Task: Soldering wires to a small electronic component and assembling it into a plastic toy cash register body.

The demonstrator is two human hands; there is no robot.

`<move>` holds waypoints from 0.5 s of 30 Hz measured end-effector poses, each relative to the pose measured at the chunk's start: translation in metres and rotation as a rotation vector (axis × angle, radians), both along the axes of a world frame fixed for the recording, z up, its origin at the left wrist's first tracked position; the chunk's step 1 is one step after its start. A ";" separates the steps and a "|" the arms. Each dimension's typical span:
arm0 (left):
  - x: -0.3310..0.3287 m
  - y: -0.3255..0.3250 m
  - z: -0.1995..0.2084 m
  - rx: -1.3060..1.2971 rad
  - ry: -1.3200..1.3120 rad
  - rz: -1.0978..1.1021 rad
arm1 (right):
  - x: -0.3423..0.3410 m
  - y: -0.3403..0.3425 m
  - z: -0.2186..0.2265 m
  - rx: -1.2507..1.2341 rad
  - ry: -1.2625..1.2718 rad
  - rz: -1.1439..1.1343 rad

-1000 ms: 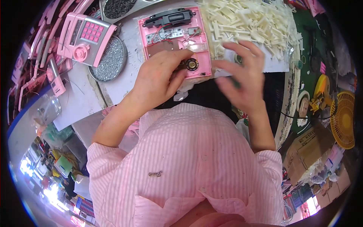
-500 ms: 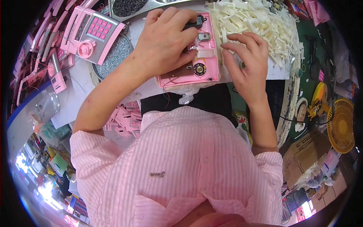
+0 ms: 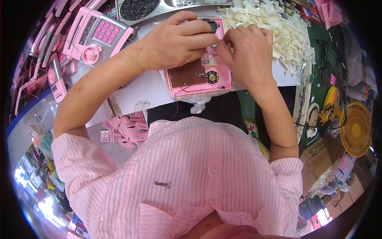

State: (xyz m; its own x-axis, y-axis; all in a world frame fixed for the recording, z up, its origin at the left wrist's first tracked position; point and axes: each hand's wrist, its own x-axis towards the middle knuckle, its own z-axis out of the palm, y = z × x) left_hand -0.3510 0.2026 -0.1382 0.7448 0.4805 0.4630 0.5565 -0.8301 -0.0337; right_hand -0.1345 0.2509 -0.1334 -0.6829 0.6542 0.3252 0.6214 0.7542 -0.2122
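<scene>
A pink plastic panel (image 3: 225, 81) lies on the table in front of me, its inner side up. It carries a brown board (image 3: 187, 75), a round black part with a metal centre (image 3: 212, 77) and a black box-shaped part (image 3: 213, 26) at the far end. My left hand (image 3: 181, 42) reaches over the panel from the left, fingers pressed together at its middle. From the right, my right hand (image 3: 248, 51) bends over the same spot with curled fingers. The fingertips almost meet there, and whatever they pinch is hidden. Thin wires hang off the panel's near edge.
Loose cream plastic pieces (image 3: 278, 36) are heaped at the far right. A pink and grey keypad casing (image 3: 95, 36) stands at the left, beside more pink casings. Behind is a metal tray (image 3: 165, 8) with small dark parts. A yellow fan (image 3: 356, 129) is at the right.
My right hand has moved left onto the panel, its spread fingers now curled in beside the left hand's. My left hand has shifted slightly, uncovering more of the brown board.
</scene>
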 end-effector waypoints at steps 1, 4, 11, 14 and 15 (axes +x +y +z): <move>-0.004 0.000 0.000 0.015 0.001 -0.013 | 0.000 0.000 -0.003 0.007 0.020 -0.007; -0.011 -0.005 0.003 -0.023 0.128 -0.004 | 0.002 -0.001 -0.002 -0.309 0.133 -0.088; -0.001 -0.023 -0.003 -0.032 0.068 0.203 | -0.010 -0.007 -0.001 0.276 -0.257 0.033; 0.006 -0.034 -0.001 -0.013 0.064 0.338 | -0.013 -0.014 0.010 0.268 -0.296 0.189; 0.007 -0.034 0.003 -0.085 0.096 0.353 | -0.010 -0.016 0.018 0.240 -0.386 0.213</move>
State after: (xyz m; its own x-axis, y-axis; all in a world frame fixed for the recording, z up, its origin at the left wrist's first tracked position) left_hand -0.3440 0.1688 -0.1351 0.5647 0.7492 0.3463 0.8065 -0.5899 -0.0389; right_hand -0.1445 0.2348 -0.1150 -0.8932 0.4249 0.1469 0.4475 0.8721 0.1983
